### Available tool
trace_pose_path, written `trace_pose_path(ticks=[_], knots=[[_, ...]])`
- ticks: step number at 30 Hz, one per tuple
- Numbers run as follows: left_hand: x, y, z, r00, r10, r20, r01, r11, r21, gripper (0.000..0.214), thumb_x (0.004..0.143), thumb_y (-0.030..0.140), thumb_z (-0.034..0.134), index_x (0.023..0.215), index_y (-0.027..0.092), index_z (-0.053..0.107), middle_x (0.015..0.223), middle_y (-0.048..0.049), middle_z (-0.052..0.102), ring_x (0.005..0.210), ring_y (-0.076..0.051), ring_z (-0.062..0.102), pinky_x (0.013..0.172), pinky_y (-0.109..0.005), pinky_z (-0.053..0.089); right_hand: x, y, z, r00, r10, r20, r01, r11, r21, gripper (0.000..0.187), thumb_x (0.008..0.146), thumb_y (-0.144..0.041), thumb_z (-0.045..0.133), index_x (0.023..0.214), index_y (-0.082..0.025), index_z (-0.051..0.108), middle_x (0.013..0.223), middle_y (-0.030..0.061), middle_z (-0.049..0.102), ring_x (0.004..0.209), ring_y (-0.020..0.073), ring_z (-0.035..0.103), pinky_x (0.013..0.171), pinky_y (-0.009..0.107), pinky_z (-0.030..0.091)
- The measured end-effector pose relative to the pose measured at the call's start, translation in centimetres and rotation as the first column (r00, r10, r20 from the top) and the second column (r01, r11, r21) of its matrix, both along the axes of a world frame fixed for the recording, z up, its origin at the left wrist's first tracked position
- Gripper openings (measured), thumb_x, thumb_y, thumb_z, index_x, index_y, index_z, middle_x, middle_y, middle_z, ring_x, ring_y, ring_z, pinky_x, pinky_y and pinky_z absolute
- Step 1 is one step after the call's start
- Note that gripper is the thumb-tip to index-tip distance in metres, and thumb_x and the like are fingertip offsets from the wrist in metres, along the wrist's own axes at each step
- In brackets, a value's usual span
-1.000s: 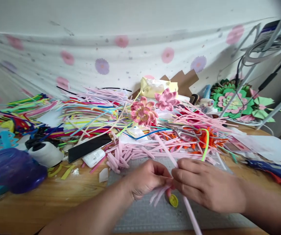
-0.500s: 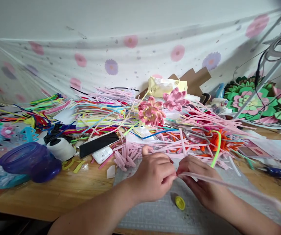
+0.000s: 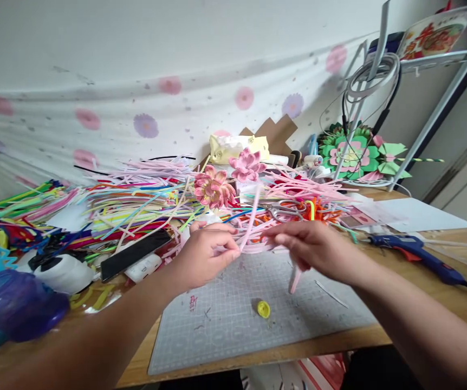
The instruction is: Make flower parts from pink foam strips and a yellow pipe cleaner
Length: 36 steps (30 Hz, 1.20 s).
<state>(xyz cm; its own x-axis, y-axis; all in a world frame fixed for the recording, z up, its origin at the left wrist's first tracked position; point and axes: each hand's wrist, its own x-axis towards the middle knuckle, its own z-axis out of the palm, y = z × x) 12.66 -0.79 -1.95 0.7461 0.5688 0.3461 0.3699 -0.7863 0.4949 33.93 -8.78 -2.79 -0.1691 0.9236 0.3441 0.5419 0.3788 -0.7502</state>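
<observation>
My left hand [image 3: 205,254] is closed, pinching a bunch of pink pipe cleaner pieces [image 3: 253,246] above the grey cutting mat [image 3: 233,319]. My right hand [image 3: 315,246] is closed on the same pink pieces from the right, and one pink stem hangs down from it toward the mat. A long pink pipe cleaner rises between the two hands. A small yellow coil [image 3: 263,309] lies on the mat below them.
A heap of coloured pipe cleaners [image 3: 136,200] covers the back of the wooden table, with two pink flowers [image 3: 215,187], scissors [image 3: 284,211], a black phone [image 3: 134,254], a blue glue gun [image 3: 416,254], a purple bowl [image 3: 10,306] and green paper flowers [image 3: 353,157].
Both hands lifted from the mat and moved away from me toward the heap. The long pink stem swung from lying out to the right to hanging from my right hand. The view turned right.
</observation>
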Motion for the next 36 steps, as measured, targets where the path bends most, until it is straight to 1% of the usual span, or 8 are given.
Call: trace_pose_path(ticks=[3,7,14,23,26,29,32,36], knots=[[-0.1,-1.0,-0.2,0.985,-0.084,0.148,0.142,0.884,-0.446,0.017,0.077,0.024,0.059,0.062,0.017,0.062,0.072,-0.0046,0.067,0.102,-0.022,0.056,0.085,-0.033,0.039,3.0,-1.1,0.4,0.973,-0.111,0.204,0.001,0.880,0.474,0.023,0.088,-0.017,0.048,0.102,-0.020,0.066,0.092,0.0070,0.067,0.081,0.0164,0.062,0.068,0.027,0.049],[0.1,-1.7,-0.8,0.964,-0.087,0.252,0.244,0.669,-0.702,0.015,0.073,0.024,0.064,0.060,0.015,0.062,0.070,-0.0054,0.066,0.091,-0.020,0.057,0.075,-0.029,0.042,5.0,-1.5,1.4,0.910,-0.231,0.345,-0.081,0.717,0.692,0.022,0.085,-0.018,0.054,0.100,-0.027,0.067,0.093,0.0058,0.064,0.079,0.0168,0.059,0.066,0.030,0.046],[1.2,-2.1,-0.9,0.958,-0.185,0.219,0.286,0.580,-0.762,0.012,0.071,0.022,0.066,0.062,0.015,0.062,0.062,-0.0027,0.066,0.078,-0.017,0.059,0.072,-0.027,0.043,2.4,-2.7,2.5,0.869,0.190,0.457,-0.413,0.788,0.456,0.019,0.089,-0.020,0.050,0.097,-0.021,0.066,0.095,0.0064,0.064,0.082,0.0161,0.054,0.073,0.031,0.043],[2.9,-2.5,-1.1,0.969,-0.175,0.175,0.246,0.614,-0.750,0.013,0.073,0.023,0.064,0.065,0.013,0.061,0.065,-0.0016,0.064,0.064,-0.013,0.056,0.062,-0.024,0.042,0.6,-2.4,1.0,0.830,0.118,0.546,-0.425,0.767,0.480,0.034,0.094,-0.022,0.037,0.075,-0.015,0.064,0.078,0.0080,0.060,0.078,0.0179,0.048,0.071,0.032,0.041],[3.2,-3.0,-0.9,0.982,-0.163,0.100,0.191,0.811,-0.554,0.014,0.075,0.023,0.061,0.064,0.015,0.059,0.071,-0.0023,0.065,0.072,-0.016,0.059,0.067,-0.027,0.042,0.7,-2.2,0.6,0.854,0.103,0.510,-0.378,0.797,0.472,0.029,0.093,-0.019,0.038,0.077,-0.013,0.061,0.077,0.0096,0.059,0.076,0.0181,0.049,0.071,0.032,0.040],[3.5,-3.7,-0.9,0.997,-0.076,0.019,0.075,0.997,0.020,0.014,0.078,0.016,0.056,0.064,0.018,0.059,0.075,-0.0020,0.067,0.091,-0.022,0.060,0.088,-0.039,0.032,0.4,-1.5,-0.6,0.965,0.111,0.239,-0.198,0.902,0.382,0.017,0.087,-0.018,0.047,0.074,-0.014,0.058,0.074,0.0070,0.058,0.071,0.0160,0.050,0.066,0.029,0.040],[3.8,-3.4,-1.5,0.997,-0.040,-0.070,0.070,0.866,0.495,0.020,0.081,0.009,0.047,0.071,0.020,0.060,0.074,-0.0011,0.069,0.107,-0.025,0.056,0.098,-0.049,0.009,-0.6,-0.1,-2.7,0.962,0.081,-0.262,-0.086,0.996,-0.008,0.021,0.081,-0.030,0.054,0.068,-0.015,0.052,0.062,-0.0001,0.050,0.057,0.0113,0.045,0.051,0.022,0.035],[3.7,-1.6,-2.3,0.970,-0.105,-0.219,0.219,0.769,0.601,0.026,0.083,0.006,0.042,0.074,0.022,0.061,0.077,-0.0015,0.071,0.110,-0.023,0.055,0.097,-0.049,0.006,-1.8,1.5,-4.5,0.856,-0.173,-0.487,-0.012,0.936,-0.353,0.039,0.077,-0.047,0.053,0.056,-0.018,0.039,0.050,-0.0066,0.034,0.043,0.0064,0.029,0.041,0.020,0.023]])
